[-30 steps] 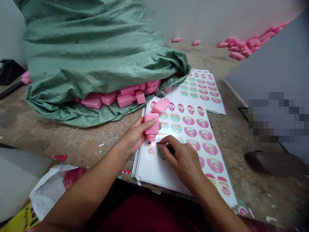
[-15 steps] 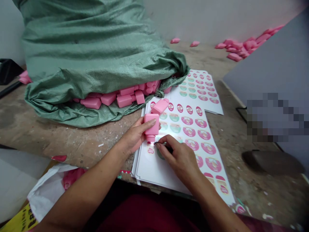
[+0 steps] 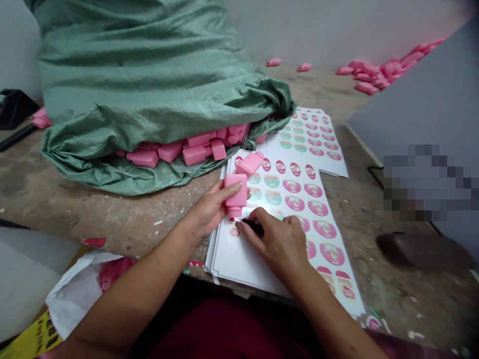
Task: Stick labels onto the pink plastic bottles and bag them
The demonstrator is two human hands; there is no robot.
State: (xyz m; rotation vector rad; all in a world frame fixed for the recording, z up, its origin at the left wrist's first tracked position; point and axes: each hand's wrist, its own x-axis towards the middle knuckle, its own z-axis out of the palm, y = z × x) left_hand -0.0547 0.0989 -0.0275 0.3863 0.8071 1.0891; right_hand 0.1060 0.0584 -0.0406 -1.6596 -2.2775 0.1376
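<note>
We have our left hand point(image 3: 213, 209) closed around a pink bottle point(image 3: 236, 194), the thumb laid across its upper face and fingertips peeking out past its right edge. The bottle sits between our two hands, over the left part of a sticker sheet point(image 3: 247, 267), its neck pointing back toward us. Our right hand point(image 3: 279, 242) is just beside it on the right, lower than the body of the bottle, with thumb and forefinger pinched on a slim black tool point(image 3: 254, 227). The tool's end points leftward, near the bottle's neck; we cannot make out whether it touches anything. Just on our side of the neck, a small pink-and-white label point(image 3: 234, 232) shows on the sheet, left of our right fingertips. Beyond the held bottle, close to its base, a second bottle point(image 3: 250, 164) lies tilted on the printed rows. Farther off to the left, a green sack point(image 3: 149, 94) slumps on the worktop point(image 3: 164, 212), more pink bottles point(image 3: 194, 154) showing at its mouth.
</note>
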